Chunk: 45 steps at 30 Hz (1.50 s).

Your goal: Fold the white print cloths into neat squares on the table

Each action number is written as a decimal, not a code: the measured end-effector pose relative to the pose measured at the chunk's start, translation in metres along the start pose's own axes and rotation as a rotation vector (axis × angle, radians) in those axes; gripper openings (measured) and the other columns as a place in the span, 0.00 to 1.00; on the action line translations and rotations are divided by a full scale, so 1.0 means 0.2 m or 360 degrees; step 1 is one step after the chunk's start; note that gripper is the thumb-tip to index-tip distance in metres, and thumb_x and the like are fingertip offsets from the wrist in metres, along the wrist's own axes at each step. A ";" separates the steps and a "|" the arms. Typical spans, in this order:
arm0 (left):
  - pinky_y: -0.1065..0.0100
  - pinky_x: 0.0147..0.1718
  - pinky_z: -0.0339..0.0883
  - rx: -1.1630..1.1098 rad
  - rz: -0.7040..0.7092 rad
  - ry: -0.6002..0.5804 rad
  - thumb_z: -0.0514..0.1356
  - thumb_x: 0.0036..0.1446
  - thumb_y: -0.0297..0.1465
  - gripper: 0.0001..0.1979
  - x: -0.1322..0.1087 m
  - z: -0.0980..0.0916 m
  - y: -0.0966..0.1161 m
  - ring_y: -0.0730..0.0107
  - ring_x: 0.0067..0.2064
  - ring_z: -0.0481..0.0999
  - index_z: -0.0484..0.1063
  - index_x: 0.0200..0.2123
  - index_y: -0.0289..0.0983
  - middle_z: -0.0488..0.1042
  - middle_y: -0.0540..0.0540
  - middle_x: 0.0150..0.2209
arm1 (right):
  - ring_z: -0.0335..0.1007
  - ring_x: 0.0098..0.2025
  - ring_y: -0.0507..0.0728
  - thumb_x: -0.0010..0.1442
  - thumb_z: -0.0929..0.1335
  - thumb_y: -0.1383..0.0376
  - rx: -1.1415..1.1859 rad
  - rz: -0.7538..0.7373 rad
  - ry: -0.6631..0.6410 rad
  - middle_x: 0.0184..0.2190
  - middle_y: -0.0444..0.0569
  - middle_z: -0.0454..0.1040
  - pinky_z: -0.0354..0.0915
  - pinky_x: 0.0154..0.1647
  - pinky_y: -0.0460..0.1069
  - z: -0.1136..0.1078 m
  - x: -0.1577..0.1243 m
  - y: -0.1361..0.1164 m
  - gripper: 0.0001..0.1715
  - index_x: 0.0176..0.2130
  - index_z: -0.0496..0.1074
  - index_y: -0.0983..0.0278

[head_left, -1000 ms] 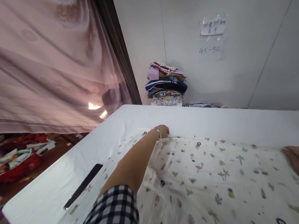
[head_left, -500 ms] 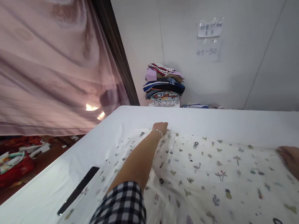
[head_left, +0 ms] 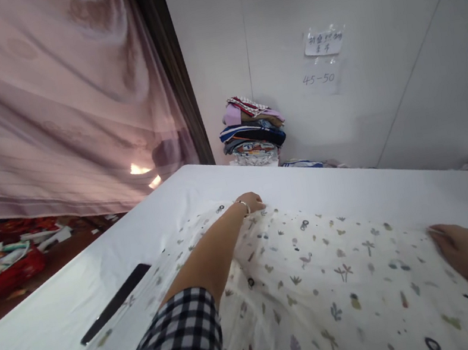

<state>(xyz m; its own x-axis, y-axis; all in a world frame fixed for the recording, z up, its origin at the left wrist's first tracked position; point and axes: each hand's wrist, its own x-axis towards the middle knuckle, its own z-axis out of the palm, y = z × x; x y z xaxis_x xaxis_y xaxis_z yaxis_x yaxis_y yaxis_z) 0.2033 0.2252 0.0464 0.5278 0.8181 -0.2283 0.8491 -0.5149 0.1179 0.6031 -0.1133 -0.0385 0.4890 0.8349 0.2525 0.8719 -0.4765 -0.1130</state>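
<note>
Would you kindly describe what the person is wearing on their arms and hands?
Just behind the left hand a thin silver bracelet circles the wrist; further up, a short black-and-white checked sleeve ends near the elbow. The right hand shows no ring or glove, and no sleeve is in view on that side.

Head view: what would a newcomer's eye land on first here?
A pale printed cloth spreads over the white table, with the left hand stretched to its far edge and the right hand flat on its right side. Beyond the table, a stack of clothes sits by the wall, and a pink curtain fills the left. A black strip lies on the table's left part.
</note>
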 end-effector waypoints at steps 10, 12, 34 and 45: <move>0.61 0.48 0.59 -0.0023 -0.0027 0.0265 0.53 0.53 0.41 0.15 0.05 0.07 -0.01 0.60 0.49 0.67 0.75 0.36 0.42 0.74 0.46 0.42 | 0.68 0.43 0.63 0.58 0.51 0.54 -0.0057 0.0027 -0.0022 0.40 0.55 0.74 0.62 0.44 0.54 -0.01 0.00 -0.02 0.27 0.39 0.69 0.66; 0.63 0.48 0.58 -0.0046 0.0086 0.0305 0.53 0.53 0.40 0.14 0.03 0.09 0.01 0.63 0.49 0.67 0.74 0.38 0.44 0.74 0.49 0.42 | 0.68 0.43 0.62 0.58 0.51 0.54 -0.0066 0.0023 -0.0020 0.40 0.55 0.73 0.62 0.43 0.53 -0.02 0.00 -0.03 0.27 0.39 0.69 0.66; 0.64 0.39 0.56 0.0315 0.0976 0.0610 0.52 0.57 0.26 0.06 -0.08 0.20 0.22 0.65 0.41 0.65 0.68 0.32 0.36 0.69 0.44 0.37 | 0.68 0.40 0.61 0.58 0.55 0.56 -0.0006 -0.0049 0.0126 0.38 0.55 0.74 0.62 0.40 0.53 0.00 0.00 -0.01 0.23 0.39 0.70 0.67; 0.63 0.43 0.56 0.0259 0.0901 0.0527 0.50 0.59 0.28 0.09 -0.12 0.17 0.22 0.65 0.42 0.67 0.69 0.31 0.36 0.70 0.43 0.37 | 0.68 0.40 0.60 0.59 0.55 0.58 -0.0040 -0.0047 0.0154 0.37 0.54 0.74 0.62 0.41 0.53 -0.02 -0.01 -0.04 0.22 0.39 0.70 0.66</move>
<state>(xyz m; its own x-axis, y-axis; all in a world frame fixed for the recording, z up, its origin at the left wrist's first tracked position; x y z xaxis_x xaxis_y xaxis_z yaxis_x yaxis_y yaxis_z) 0.2268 0.1742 0.0232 0.8911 0.4328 0.1369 0.4394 -0.8981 -0.0209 0.5954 -0.1133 -0.0354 0.4574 0.8186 0.3473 0.8843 -0.4599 -0.0805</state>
